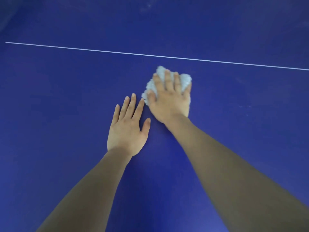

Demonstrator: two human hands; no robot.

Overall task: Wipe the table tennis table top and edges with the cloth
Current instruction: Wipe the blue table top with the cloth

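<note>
White cloth point(186, 80) lay under the flat right hand point(168, 101) on the bench point(66, 97); spread left hand point(127, 126) at 8 o'clock, line point(150, 55) at 12.

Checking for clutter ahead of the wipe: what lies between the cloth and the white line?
Nothing but bare blue table top lies between the cloth and the white line, as the head view shows.

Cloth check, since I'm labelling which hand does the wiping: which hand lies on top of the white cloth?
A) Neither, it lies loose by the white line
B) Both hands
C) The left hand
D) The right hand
D: the right hand is spread over the cloth, while the left hand lies flat on the blue table top beside it.
</note>
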